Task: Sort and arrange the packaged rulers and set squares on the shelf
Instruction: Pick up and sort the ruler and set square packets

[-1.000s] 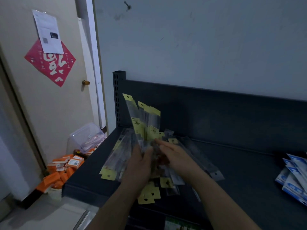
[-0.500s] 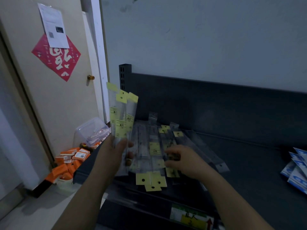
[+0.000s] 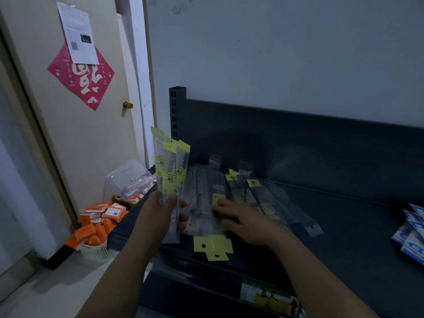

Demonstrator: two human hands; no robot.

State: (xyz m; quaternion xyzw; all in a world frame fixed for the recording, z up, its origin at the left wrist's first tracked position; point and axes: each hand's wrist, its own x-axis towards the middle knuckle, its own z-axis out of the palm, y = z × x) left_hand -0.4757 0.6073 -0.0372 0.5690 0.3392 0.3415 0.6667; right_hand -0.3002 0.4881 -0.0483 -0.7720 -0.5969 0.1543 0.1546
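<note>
My left hand (image 3: 160, 212) grips a bunch of packaged rulers (image 3: 171, 166) in clear sleeves with yellow header cards, held upright at the shelf's left end. Several more packaged rulers (image 3: 206, 203) lie flat in a loose pile on the dark shelf (image 3: 344, 226), yellow tabs (image 3: 212, 245) hanging toward the front edge. My right hand (image 3: 243, 222) rests palm down on that pile, fingers spread over the sleeves. Whether it pinches a sleeve is hidden. A longer clear pack (image 3: 289, 207) lies to the right of the pile.
Blue-and-white packs (image 3: 410, 232) lie at the shelf's right end. A price label (image 3: 266, 297) sits on the shelf's front rail. On the floor at left stand a basket of orange boxes (image 3: 98, 228) and a clear plastic bin (image 3: 128, 180), near a closed door (image 3: 68, 134).
My left hand lifted the bunch of rulers out of the pile and carried it left, upright. My right hand dropped flat onto the rulers left on the shelf.
</note>
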